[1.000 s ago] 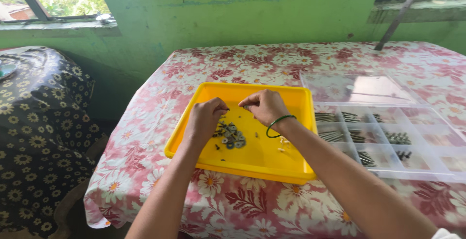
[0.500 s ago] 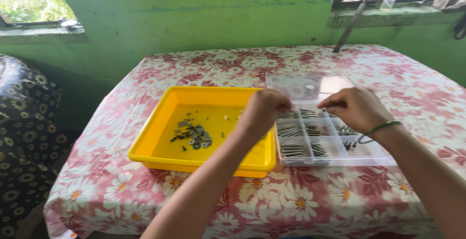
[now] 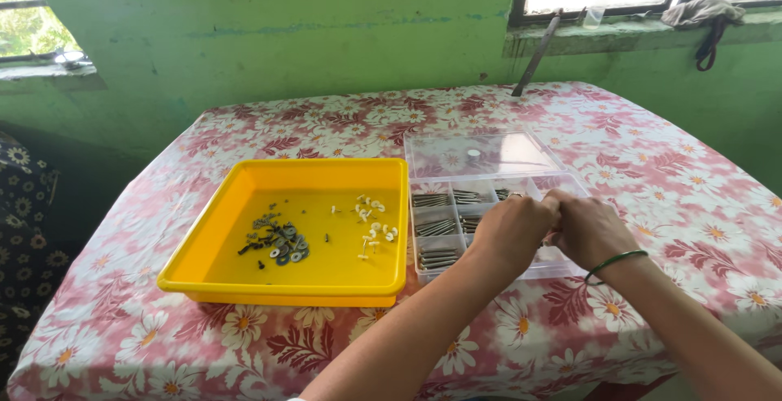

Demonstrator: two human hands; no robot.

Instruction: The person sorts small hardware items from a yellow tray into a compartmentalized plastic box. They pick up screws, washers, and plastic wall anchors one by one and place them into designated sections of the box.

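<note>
Home room — green painted wall (image 3: 309, 50), floral tablecloth (image 3: 652, 165), window sill (image 3: 643, 30)

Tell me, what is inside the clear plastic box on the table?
The clear box has compartments with dark metal screws on its left side. The left hand and right hand cover the right compartments.

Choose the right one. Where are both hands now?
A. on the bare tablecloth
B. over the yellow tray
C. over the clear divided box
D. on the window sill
C: the left hand and right hand meet above the clear divided box, beside the yellow tray.
</note>
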